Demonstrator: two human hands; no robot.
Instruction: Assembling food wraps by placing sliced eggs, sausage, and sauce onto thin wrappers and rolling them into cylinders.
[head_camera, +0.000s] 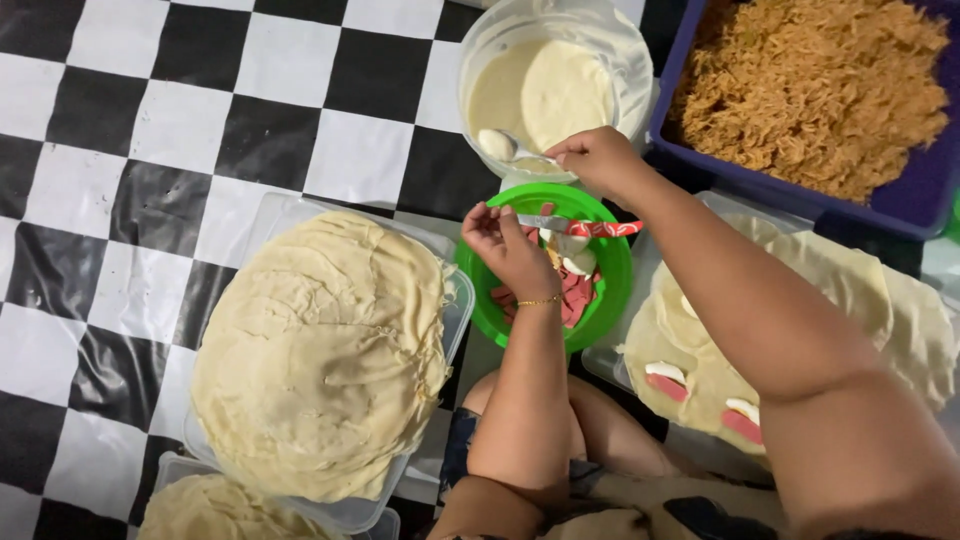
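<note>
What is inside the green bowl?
The green bowl holds red-and-white strips and white pieces. The left hand covers part of them.

A glossy black-and-white checkered floor covering (150, 150) reflects soft overhead light.

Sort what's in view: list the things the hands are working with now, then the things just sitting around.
In use:
left hand over the green bowl of pink and white pieces
right hand holding the spoon
tub of cream batter

Sitting by:
stack of thin wrappers
blue tray of shredded brown filling
wrapper with two filling pieces on it
</note>
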